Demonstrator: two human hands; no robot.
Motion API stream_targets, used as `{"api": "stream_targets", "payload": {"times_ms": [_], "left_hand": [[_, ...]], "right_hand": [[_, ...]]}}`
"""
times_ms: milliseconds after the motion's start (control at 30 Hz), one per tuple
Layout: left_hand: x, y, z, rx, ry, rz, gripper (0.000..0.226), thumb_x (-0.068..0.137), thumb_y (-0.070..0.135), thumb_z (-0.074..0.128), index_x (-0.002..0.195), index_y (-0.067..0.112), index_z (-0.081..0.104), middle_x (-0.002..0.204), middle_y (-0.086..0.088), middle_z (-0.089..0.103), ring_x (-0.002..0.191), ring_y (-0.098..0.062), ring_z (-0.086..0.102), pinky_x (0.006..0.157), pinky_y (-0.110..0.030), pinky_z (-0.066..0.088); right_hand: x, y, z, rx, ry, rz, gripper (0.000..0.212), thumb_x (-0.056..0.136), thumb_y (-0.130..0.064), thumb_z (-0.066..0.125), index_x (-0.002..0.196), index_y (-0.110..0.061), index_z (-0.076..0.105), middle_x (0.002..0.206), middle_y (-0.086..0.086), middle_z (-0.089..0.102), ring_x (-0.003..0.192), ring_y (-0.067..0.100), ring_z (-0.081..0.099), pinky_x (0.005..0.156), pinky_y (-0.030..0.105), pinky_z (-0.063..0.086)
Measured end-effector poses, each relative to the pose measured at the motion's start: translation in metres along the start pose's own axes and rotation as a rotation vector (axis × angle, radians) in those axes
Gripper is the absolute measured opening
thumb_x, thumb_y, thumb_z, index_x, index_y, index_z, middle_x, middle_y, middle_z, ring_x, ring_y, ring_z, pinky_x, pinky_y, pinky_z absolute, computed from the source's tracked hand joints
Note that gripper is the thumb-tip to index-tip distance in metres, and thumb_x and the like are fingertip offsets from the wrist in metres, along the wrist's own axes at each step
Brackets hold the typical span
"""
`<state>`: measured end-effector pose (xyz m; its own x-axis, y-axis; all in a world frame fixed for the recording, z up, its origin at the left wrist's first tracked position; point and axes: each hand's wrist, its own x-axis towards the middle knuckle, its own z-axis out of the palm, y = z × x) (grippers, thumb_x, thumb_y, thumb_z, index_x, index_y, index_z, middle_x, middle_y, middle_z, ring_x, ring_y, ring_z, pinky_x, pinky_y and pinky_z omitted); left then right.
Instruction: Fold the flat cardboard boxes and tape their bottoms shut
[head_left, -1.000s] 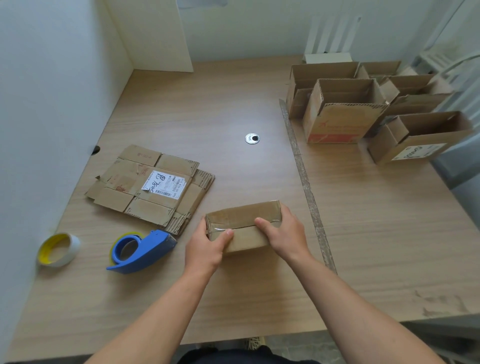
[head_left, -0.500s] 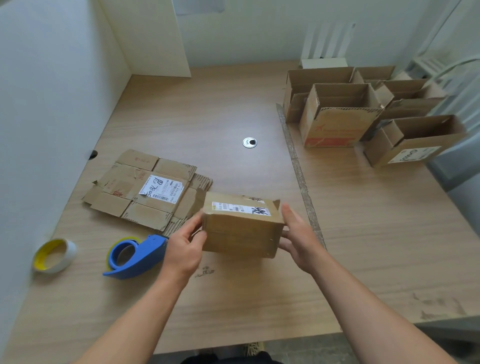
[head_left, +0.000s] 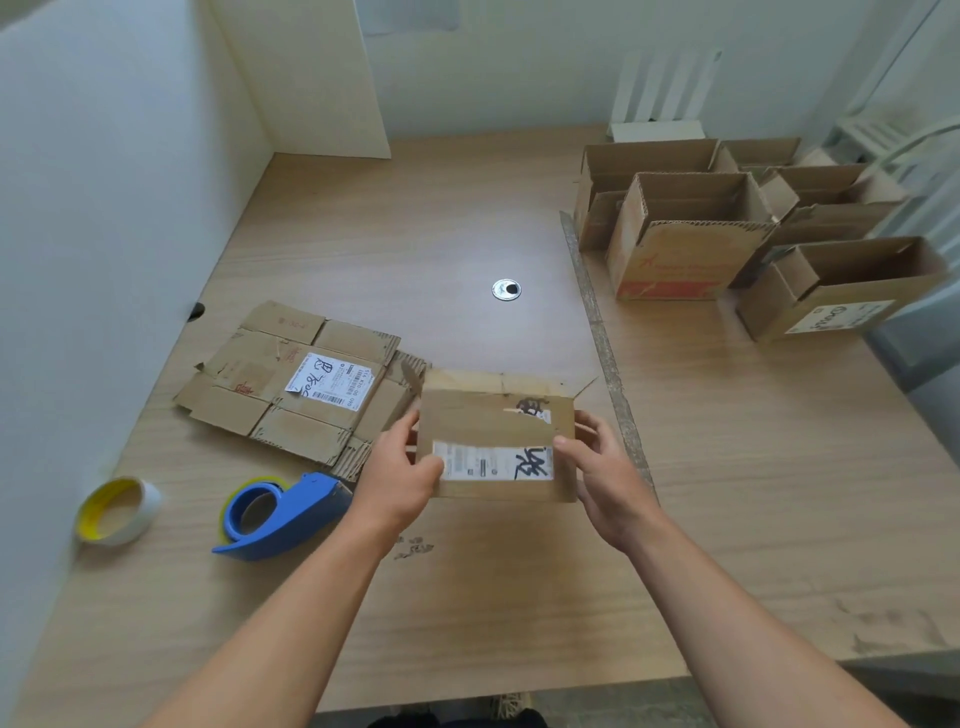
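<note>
Head view: a small brown cardboard box (head_left: 496, 447) with a white printed label is held just above the pale wooden table (head_left: 467, 597), at 6 o'clock from its middle. The left hand (head_left: 400, 478) and right hand (head_left: 602, 467) each grip one end, thumbs on the front face. Its far flaps stand open; whether its bottom is taped cannot be seen.

At 2 o'clock stand several erected open brown cardboard boxes (head_left: 685, 234), apparently finished. At 9 o'clock a stack of flattened brown cardboard (head_left: 296, 384) waits unfolded. The blue tape dispenser (head_left: 280, 512) lies idle at 8 o'clock, with a yellow-cored white tape roll (head_left: 117, 509) beyond it.
</note>
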<state>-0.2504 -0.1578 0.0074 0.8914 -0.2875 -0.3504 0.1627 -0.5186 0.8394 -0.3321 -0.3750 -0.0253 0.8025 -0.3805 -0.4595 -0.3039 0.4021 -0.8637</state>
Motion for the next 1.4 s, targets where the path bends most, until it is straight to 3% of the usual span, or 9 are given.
{"api": "stream_targets", "payload": {"times_ms": [167, 300, 433, 533, 700, 867, 1067, 1233, 1400], "left_hand": [[-0.007, -0.018, 0.005, 0.023, 0.038, 0.0, 0.045, 0.075, 0.047, 0.06, 0.12, 0.045, 0.057, 0.114, 0.006, 0.063, 0.099, -0.007, 0.064, 0.088, -0.045, 0.056], [-0.013, -0.022, 0.006, -0.024, 0.025, 0.005, 0.031, 0.088, 0.024, 0.067, 0.114, 0.038, 0.06, 0.112, 0.017, 0.067, 0.102, 0.007, 0.06, 0.097, -0.04, 0.051], [-0.013, -0.03, 0.005, -0.068, -0.004, -0.02, 0.031, 0.089, 0.023, 0.069, 0.116, 0.033, 0.061, 0.114, 0.014, 0.068, 0.11, -0.003, 0.061, 0.102, -0.044, 0.049], [-0.013, -0.033, 0.001, -0.122, 0.093, -0.016, 0.039, 0.085, 0.033, 0.07, 0.123, 0.031, 0.061, 0.117, 0.012, 0.068, 0.114, -0.011, 0.061, 0.102, -0.044, 0.049], [-0.014, -0.03, -0.007, 0.053, 0.211, 0.116, 0.064, 0.09, 0.023, 0.07, 0.147, 0.032, 0.041, 0.135, 0.018, 0.044, 0.116, 0.004, 0.046, 0.086, -0.008, 0.038], [-0.011, -0.029, -0.006, 0.395, 0.117, 0.233, 0.046, 0.09, 0.027, 0.07, 0.134, 0.025, 0.058, 0.145, 0.0, 0.041, 0.125, -0.02, 0.05, 0.104, -0.041, 0.047], [-0.01, -0.029, -0.003, 0.486, 0.136, 0.332, 0.016, 0.089, 0.019, 0.07, 0.087, 0.021, 0.054, 0.137, -0.004, 0.051, 0.135, -0.022, 0.043, 0.101, -0.031, 0.041], [-0.016, -0.032, -0.004, 0.6, 0.134, 0.448, 0.016, 0.087, 0.012, 0.071, 0.083, 0.011, 0.056, 0.12, -0.006, 0.058, 0.112, -0.026, 0.055, 0.081, -0.029, 0.041], [-0.018, -0.03, -0.001, 0.673, 0.151, 0.515, 0.014, 0.085, 0.008, 0.073, 0.082, 0.01, 0.06, 0.12, -0.01, 0.062, 0.098, -0.031, 0.063, 0.074, -0.039, 0.053]], "right_hand": [[0.0, -0.005, 0.001, -0.081, -0.031, -0.069, 0.033, 0.095, -0.04, 0.06, 0.127, -0.034, 0.056, 0.124, 0.003, 0.065, 0.112, 0.017, 0.065, 0.099, 0.047, 0.051], [0.001, 0.002, -0.002, -0.175, 0.034, -0.067, 0.032, 0.096, -0.049, 0.057, 0.124, -0.032, 0.057, 0.118, 0.003, 0.068, 0.109, 0.022, 0.067, 0.101, 0.058, 0.048], [-0.004, 0.014, -0.006, -0.298, 0.081, -0.139, 0.016, 0.099, -0.043, 0.055, 0.112, -0.036, 0.059, 0.106, -0.009, 0.071, 0.101, 0.013, 0.068, 0.097, 0.049, 0.052], [-0.009, 0.018, -0.006, -0.419, 0.06, -0.208, 0.013, 0.099, -0.038, 0.058, 0.111, -0.034, 0.057, 0.099, -0.016, 0.066, 0.091, 0.002, 0.062, 0.088, 0.035, 0.051], [-0.011, 0.007, -0.007, -0.493, 0.077, -0.317, 0.05, 0.094, -0.032, 0.066, 0.14, -0.035, 0.047, 0.135, -0.011, 0.053, 0.122, 0.01, 0.054, 0.1, 0.035, 0.048], [0.0, -0.027, -0.004, -0.783, 0.003, -0.311, 0.053, 0.092, -0.027, 0.067, 0.141, -0.038, 0.05, 0.122, -0.006, 0.054, 0.097, 0.01, 0.061, 0.093, 0.03, 0.048], [0.026, -0.042, 0.0, -1.129, -0.049, -0.313, 0.016, 0.097, -0.031, 0.06, 0.11, -0.029, 0.07, 0.109, -0.001, 0.056, 0.1, 0.018, 0.055, 0.083, 0.027, 0.035], [0.037, -0.031, 0.008, -1.121, 0.098, -0.362, 0.017, 0.101, -0.032, 0.051, 0.098, -0.027, 0.066, 0.098, 0.004, 0.061, 0.097, 0.024, 0.054, 0.082, 0.038, 0.044], [0.04, -0.023, 0.015, -0.958, 0.181, -0.365, 0.017, 0.101, -0.03, 0.052, 0.097, -0.025, 0.068, 0.094, 0.004, 0.064, 0.092, 0.017, 0.05, 0.075, 0.03, 0.033]]}}
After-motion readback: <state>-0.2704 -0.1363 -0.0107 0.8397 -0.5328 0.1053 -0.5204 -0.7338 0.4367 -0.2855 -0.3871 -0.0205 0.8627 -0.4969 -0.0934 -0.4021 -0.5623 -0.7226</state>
